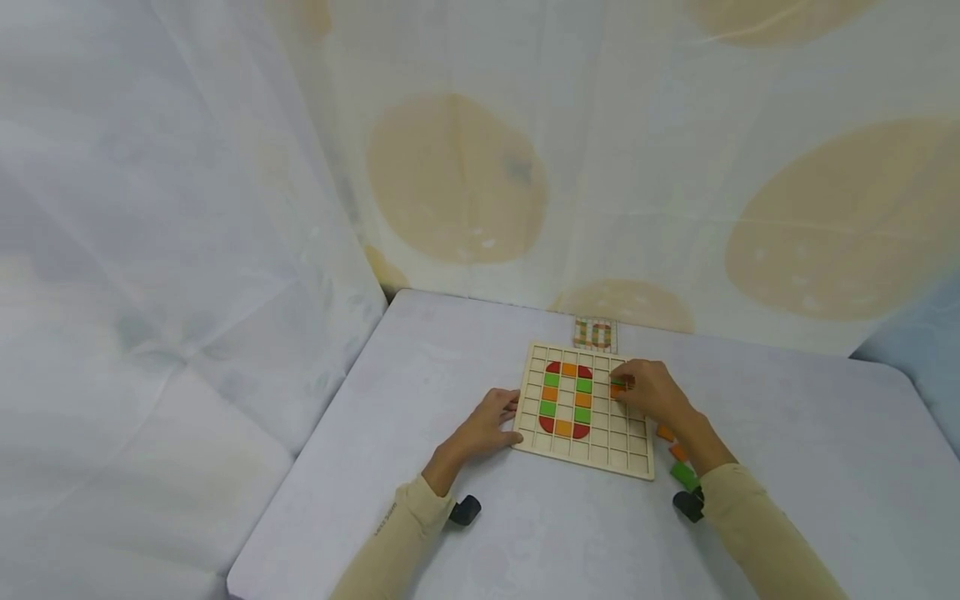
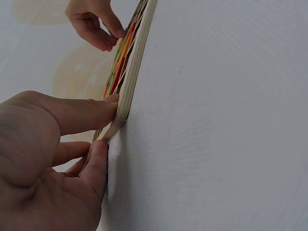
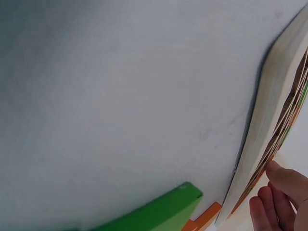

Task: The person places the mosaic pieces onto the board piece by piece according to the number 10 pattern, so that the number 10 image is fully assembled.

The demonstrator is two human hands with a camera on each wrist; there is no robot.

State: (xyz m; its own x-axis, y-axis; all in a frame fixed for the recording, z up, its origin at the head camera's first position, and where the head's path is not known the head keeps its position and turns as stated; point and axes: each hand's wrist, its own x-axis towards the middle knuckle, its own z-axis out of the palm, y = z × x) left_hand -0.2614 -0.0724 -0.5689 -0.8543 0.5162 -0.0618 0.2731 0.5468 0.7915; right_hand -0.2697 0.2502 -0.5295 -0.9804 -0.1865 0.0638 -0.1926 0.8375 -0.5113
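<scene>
A square wooden grid board (image 1: pixel 619 460) lies on the table with a ring of red, orange and green tiles (image 1: pixel 551 380) in its cells. At its near left corner the left hand (image 1: pixel 483 423) grips the edge, thumb on top and fingers against the side and underside in the left wrist view. Over the board's right part, the right hand (image 1: pixel 654 392) holds an orange tile (image 1: pixel 617 390) between thumb and fingertips, low at the cells. A green tile (image 1: pixel 618 381) shows just beyond it. The fingers partly hide both tiles.
Loose orange tiles (image 1: pixel 678 452) and a green tile (image 1: pixel 684 476) lie right of the board, under the right forearm. A pattern card (image 1: pixel 596 333) lies behind the board. Black wrist devices (image 1: pixel 466 510) show below the sleeves. Patterned curtains (image 1: pixel 637 208) stand behind the table.
</scene>
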